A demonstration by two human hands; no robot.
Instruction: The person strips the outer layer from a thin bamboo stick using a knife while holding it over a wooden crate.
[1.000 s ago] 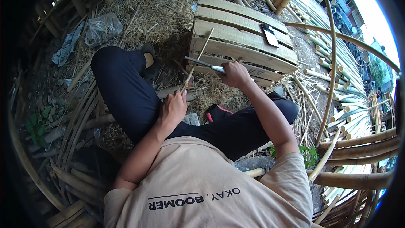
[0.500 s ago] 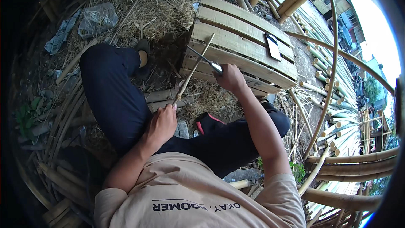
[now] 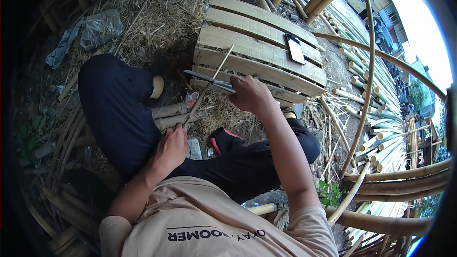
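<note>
A thin bamboo stick (image 3: 198, 103) slants up and away from my left hand (image 3: 172, 146), whose fingers are closed round its near end. My right hand (image 3: 251, 93) grips the handle of a long-bladed knife (image 3: 196, 74). The blade lies across the middle of the stick and appears to touch it, its tip pointing left. The stick's far end reaches over the near edge of a slatted wooden crate (image 3: 247, 35). My right-hand fingers hide most of the knife handle.
A phone (image 3: 295, 49) lies on the crate. Between my legs are a black and red cloth item (image 3: 227, 141) and a grey stone (image 3: 194, 149). Straw (image 3: 157, 14) and a crumpled plastic bag (image 3: 101, 29) lie far left. Bamboo poles (image 3: 376, 138) are stacked at right.
The knife has moved down the stick toward my left hand, and its blade has turned flatter. The whole view has shifted slightly. Both grips stay the same.
</note>
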